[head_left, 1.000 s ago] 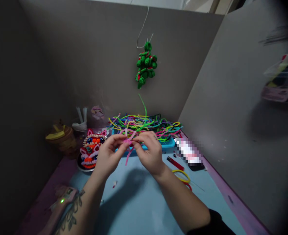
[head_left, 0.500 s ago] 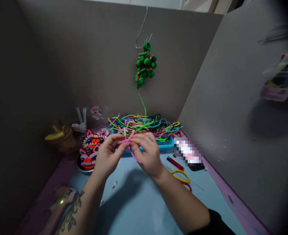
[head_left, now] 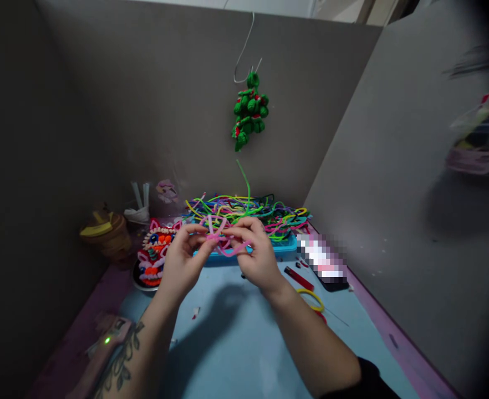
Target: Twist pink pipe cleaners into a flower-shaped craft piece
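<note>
Grip: pink pipe cleaner [head_left: 220, 239] pinched by left hand [head_left: 185, 262] and right hand [head_left: 256, 256] above desk [head_left: 236, 343]. Twisting step judged underway; next bend calls for firm pinch at knot.

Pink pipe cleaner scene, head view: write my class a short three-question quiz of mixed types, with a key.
1. True or false: both the left hand and the right hand grip the pink pipe cleaner above the table.
2. Multiple choice: the heap of coloured pipe cleaners lies in
A. a blue tray
B. a glass jar
C. a cardboard box
3. Fill in: the green ornament hangs on the back wall from a ____ hook.

Key: 1 true; 2 A; 3 wire
</note>
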The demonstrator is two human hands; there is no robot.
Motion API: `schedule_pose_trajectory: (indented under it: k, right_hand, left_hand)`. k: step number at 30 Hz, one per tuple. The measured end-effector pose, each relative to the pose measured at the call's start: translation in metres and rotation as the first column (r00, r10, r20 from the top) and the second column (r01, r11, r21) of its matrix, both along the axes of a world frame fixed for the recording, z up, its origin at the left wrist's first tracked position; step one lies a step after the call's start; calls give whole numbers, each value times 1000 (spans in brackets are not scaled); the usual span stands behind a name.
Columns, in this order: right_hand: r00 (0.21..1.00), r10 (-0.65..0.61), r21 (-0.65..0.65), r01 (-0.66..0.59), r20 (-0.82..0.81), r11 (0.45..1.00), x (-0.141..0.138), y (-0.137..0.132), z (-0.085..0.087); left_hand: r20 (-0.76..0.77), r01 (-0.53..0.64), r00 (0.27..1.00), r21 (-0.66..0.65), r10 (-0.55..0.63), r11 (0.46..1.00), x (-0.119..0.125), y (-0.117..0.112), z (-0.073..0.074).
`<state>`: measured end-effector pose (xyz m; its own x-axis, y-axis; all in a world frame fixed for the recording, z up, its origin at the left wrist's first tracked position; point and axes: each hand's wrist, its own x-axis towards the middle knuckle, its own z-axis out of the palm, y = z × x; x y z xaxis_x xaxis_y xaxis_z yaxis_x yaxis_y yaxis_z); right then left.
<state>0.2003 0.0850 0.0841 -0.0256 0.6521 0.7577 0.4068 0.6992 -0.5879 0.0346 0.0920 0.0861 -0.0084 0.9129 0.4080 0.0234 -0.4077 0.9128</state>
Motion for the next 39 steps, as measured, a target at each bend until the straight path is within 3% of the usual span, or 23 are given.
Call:
schedule_pose_trajectory:
  k: [5, 9, 13, 17, 20, 23, 25, 29, 39]
  right_hand:
    - [964, 256, -56, -252, 76, 966, 5, -3, 7]
    - [952, 306, -18, -306, 29, 952, 0, -6, 7]
    - [949, 236, -68, -254, -210, 965, 1, -4, 4]
    - [869, 129, -188, -244, -479, 951, 5, 4, 0]
    - [915, 130, -242, -235, -383, 941, 6, 7, 1]
    - [984, 48, -195, -82, -169, 977, 2, 4, 2]
    - [996, -28, -156, 14, -87, 988, -2, 2, 1]
    - [990, -112, -161, 97, -89, 982, -9, 0, -3]
    - [979, 8, -396, -90, -203, 914, -6, 3, -3]
  left_hand:
    - [45, -59, 997, -11, 59, 998, 0, 3, 1]
    - [-158, -109, 979, 141, 131, 984, -1, 2, -5]
    - [-430, -9, 893, 283, 136, 959, -3, 1, -11]
    - [-400, 33, 915, 229, 63, 973, -3, 1, -10]
    - [-219, 24, 976, 116, 2, 993, -3, 2, -6]
    - [-115, 24, 993, 88, -14, 996, -3, 3, -4]
    - [-110, 30, 994, 108, -18, 994, -2, 2, -3]
    - [-167, 57, 986, 189, -25, 980, 1, 0, -7]
    - [-278, 103, 961, 305, -15, 947, -1, -1, -9]
